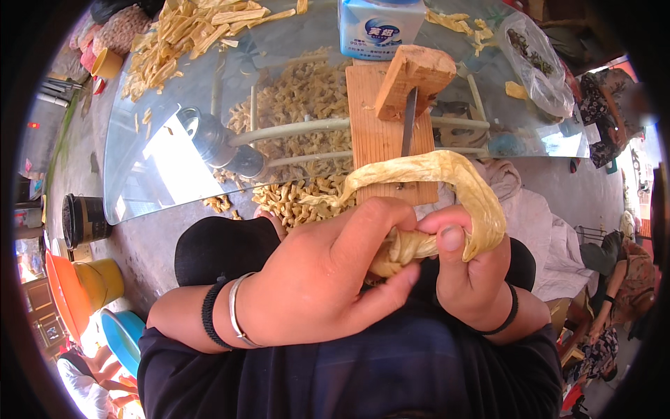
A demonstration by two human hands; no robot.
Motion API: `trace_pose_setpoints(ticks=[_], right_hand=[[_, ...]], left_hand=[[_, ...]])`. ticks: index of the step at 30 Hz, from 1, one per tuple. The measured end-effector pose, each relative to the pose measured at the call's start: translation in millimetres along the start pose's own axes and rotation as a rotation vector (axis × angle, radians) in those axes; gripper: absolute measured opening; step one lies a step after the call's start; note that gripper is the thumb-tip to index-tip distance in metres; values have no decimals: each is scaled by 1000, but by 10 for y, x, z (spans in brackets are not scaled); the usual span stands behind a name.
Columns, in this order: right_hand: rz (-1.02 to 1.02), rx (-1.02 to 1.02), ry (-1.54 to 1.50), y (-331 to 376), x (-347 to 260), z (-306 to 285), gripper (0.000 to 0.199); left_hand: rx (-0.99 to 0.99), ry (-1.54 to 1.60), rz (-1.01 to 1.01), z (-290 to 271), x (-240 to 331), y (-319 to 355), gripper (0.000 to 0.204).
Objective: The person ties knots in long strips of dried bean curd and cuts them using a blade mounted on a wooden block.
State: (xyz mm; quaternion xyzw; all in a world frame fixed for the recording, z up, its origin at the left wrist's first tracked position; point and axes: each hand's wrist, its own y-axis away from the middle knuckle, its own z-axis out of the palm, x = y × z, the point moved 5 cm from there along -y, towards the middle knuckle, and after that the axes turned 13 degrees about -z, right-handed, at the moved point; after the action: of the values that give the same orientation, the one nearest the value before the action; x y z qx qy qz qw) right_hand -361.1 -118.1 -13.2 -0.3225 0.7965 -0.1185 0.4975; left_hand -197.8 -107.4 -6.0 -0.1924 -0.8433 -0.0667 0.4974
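Note:
A long, yellowish, wrinkled strip that looks like tofu skin (412, 167) arches up and over in front of me. One end of it is bunched between my hands. My left hand (342, 258) closes its fingers round the bunched part. On the other side my right hand (467, 265) pinches the strip between thumb and fingers. Just beyond it lies a wooden board (366, 112) with an upright wooden block (417, 80) and a metal blade (410, 122). The strip's far bend passes in front of the board's near part.
A glass table (279, 42) bears a heap of yellow strips (188, 42), a blue and white pack (380, 28) and a clear plastic bag (537, 63). Many short yellow pieces (300, 105) lie beneath it. Buckets and basins (98, 283) stand at left; another person (621, 286) is at right.

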Motion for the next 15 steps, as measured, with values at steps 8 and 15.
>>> trace_pose_setpoints(ticks=[8,15], right_hand=[[115,-91,-136,36,47,13,24],[124,-17,-264,27,-28,-43,40]], left_hand=[[-54,75,164,-10,-47,-5,36],[12,239,148,-173,-8,45,26]])
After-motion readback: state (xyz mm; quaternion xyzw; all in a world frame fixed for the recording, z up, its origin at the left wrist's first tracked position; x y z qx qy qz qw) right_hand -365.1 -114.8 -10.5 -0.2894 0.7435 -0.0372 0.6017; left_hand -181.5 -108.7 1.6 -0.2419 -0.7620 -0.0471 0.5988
